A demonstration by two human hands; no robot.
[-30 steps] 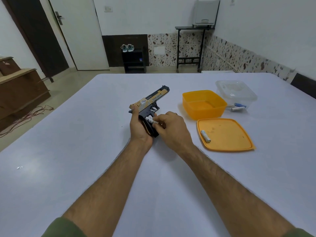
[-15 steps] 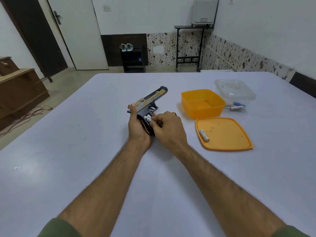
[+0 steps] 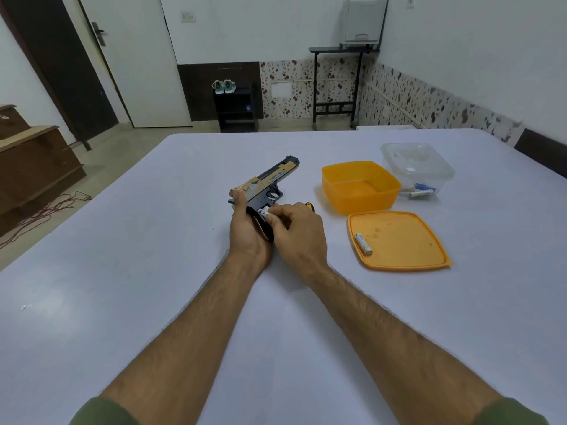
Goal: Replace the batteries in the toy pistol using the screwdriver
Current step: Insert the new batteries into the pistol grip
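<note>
The black and gold toy pistol lies on its side on the white table, barrel pointing away to the right. My left hand grips its handle from the left, thumb near the rear of the slide. My right hand pinches a white battery and holds it at the open grip of the pistol. A yellow and black tip, which looks like the screwdriver, peeks out behind my right hand. Another white battery lies on the orange lid.
An orange tub stands right of the pistol. Behind it is a clear plastic box, with loose batteries beside it. Beyond the table are a door, a shoe rack and a small black stand.
My right hand has brought the battery closer into the pistol's grip and settled lower against my left hand. The pistol has barely shifted.
</note>
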